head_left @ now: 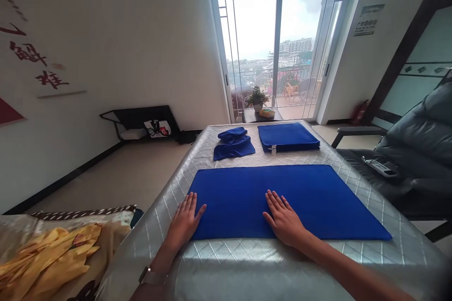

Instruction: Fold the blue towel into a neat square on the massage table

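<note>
A blue cloth [240, 197] lies spread flat across the silvery quilted table cover [226, 256]. My left hand [185, 218] rests at the cloth's left edge, fingers stretched out and thumb on the fabric. Near the middle of the cloth, my right hand [282, 216] lies flat with its fingers extended. Neither hand grips anything. Beyond the spread cloth sits a neat stack of folded blue cloths [287, 135] with a white tag at its front. Left of that stack is a crumpled blue cloth [233, 143].
To the right stands a dark padded armchair [416, 141] with a grey remote-like device [379, 167] on its seat. Yellow fabric [52, 254] is heaped at the lower left. A potted plant [258, 99] stands on a small table before the sliding glass door [278, 47].
</note>
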A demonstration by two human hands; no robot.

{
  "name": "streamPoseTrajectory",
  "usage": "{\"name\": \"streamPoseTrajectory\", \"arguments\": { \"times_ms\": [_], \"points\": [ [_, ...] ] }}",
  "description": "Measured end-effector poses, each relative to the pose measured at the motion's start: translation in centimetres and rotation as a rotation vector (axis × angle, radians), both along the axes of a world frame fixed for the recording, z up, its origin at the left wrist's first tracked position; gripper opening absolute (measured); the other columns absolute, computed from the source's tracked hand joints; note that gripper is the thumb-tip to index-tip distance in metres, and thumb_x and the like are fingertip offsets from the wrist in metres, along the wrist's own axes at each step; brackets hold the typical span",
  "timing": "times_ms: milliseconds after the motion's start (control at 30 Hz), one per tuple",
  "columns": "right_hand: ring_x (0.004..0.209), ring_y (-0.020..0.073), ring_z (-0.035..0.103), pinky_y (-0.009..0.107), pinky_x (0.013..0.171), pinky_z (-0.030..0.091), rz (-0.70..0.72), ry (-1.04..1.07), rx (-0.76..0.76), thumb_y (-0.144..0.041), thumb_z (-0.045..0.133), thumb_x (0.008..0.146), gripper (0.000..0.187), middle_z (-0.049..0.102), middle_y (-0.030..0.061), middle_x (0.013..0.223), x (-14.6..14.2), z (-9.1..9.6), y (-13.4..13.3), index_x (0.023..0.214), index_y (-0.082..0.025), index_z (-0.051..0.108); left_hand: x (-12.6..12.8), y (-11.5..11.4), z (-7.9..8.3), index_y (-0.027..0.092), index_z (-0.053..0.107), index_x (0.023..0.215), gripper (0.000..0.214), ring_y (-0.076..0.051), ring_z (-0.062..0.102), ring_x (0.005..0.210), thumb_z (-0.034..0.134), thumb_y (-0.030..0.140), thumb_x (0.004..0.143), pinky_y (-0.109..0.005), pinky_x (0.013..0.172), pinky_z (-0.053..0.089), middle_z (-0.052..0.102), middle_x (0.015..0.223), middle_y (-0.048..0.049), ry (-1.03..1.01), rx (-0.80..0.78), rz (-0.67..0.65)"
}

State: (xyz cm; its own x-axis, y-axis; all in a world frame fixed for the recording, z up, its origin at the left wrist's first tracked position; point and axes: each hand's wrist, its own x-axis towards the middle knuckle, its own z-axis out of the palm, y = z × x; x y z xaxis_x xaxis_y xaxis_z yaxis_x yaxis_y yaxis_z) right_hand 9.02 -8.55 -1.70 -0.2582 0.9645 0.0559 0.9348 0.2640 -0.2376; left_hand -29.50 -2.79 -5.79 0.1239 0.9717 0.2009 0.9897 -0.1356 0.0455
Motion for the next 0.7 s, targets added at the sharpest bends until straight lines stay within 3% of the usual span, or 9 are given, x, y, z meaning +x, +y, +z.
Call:
{"name": "streamPoseTrajectory", "arguments": {
  "times_ms": [100, 200, 300, 367, 467, 567, 700],
  "points": [
    [0.152, 0.0204, 0.016, 0.043, 0.125, 0.013, -0.097, -0.046, -0.013, -0.059, 0.017, 0.100, 0.072, 0.019, 0.0045, 0.164, 5.1, -1.2, -0.6, 0.158, -0.018, 0.024, -0.2, 0.0, -0.2, 0.012, 0.027, 0.157, 0.078, -0.029, 0.027, 0.149, 0.018, 0.064, 0.100, -0.051, 0.120, 0.026, 0.031, 0.160, -0.0140, 0.000, 0.029, -0.023],
    [0.151, 0.0219, 0.019, 0.045, 0.124, 0.016, -0.288, -0.147, 0.027, -0.057, 0.017, 0.098, 0.074, 0.023, 0.0066, 0.163, 13.7, -3.0, -1.9, 0.157, -0.013, 0.027, -0.3, 0.0, -0.6, 0.018, 0.031, 0.157, 0.073, -0.028, 0.028, 0.149, 0.019, 0.063, 0.100, -0.050, 0.120, 0.026, 0.036, 0.159, -0.0110, -0.011, 0.049, -0.048],
    [0.150, 0.0261, 0.024, 0.049, 0.122, 0.022, -0.388, -0.196, 0.114, -0.051, 0.013, 0.095, 0.075, 0.034, 0.0108, 0.160, 21.9, -4.6, -3.4, 0.152, -0.011, 0.041, -0.4, 0.1, -0.6, 0.014, 0.030, 0.157, 0.078, -0.027, 0.026, 0.149, 0.019, 0.065, 0.099, -0.049, 0.121, 0.024, 0.031, 0.161, -0.0120, -0.037, 0.022, -0.014],
    [0.149, 0.0276, 0.027, 0.052, 0.120, 0.026, -0.407, -0.178, 0.150, -0.050, 0.011, 0.095, 0.075, 0.038, 0.0126, 0.157, 25.3, -5.3, -4.0, 0.149, -0.011, 0.046, -0.6, 0.3, -0.3, 0.010, 0.028, 0.157, 0.083, -0.027, 0.024, 0.150, 0.019, 0.067, 0.097, -0.049, 0.122, 0.021, 0.026, 0.162, -0.0133, -0.053, -0.035, 0.018],
    [0.148, 0.0277, 0.028, 0.052, 0.119, 0.028, -0.455, -0.131, 0.159, -0.053, 0.012, 0.093, 0.077, 0.039, 0.0126, 0.157, 26.9, -6.0, -4.1, 0.150, -0.011, 0.044, -0.1, 0.4, 0.9, 0.005, 0.023, 0.157, 0.087, -0.028, 0.019, 0.151, 0.019, 0.068, 0.097, -0.049, 0.123, 0.018, 0.020, 0.163, -0.0163, -0.070, -0.125, 0.111],
    [0.149, 0.0271, 0.026, 0.051, 0.120, 0.026, -0.470, -0.094, 0.169, -0.055, 0.014, 0.092, 0.078, 0.038, 0.0115, 0.158, 26.5, -6.4, -3.9, 0.151, -0.012, 0.041, 3.3, 0.5, 3.1, 0.002, 0.019, 0.157, 0.089, -0.028, 0.014, 0.152, 0.017, 0.068, 0.098, -0.049, 0.124, 0.016, 0.013, 0.164, -0.0174, -0.083, -0.143, 0.117],
    [0.149, 0.0275, 0.025, 0.052, 0.120, 0.026, -0.450, -0.074, 0.159, -0.051, 0.015, 0.089, 0.081, 0.035, 0.0137, 0.159, 26.6, -6.8, -3.9, 0.151, -0.005, 0.039, 13.5, 0.3, 5.0, 0.012, 0.022, 0.158, 0.079, -0.025, 0.015, 0.152, 0.016, 0.065, 0.100, -0.045, 0.124, 0.017, 0.017, 0.164, -0.0110, -0.117, -0.169, -0.257]
  ]
}}
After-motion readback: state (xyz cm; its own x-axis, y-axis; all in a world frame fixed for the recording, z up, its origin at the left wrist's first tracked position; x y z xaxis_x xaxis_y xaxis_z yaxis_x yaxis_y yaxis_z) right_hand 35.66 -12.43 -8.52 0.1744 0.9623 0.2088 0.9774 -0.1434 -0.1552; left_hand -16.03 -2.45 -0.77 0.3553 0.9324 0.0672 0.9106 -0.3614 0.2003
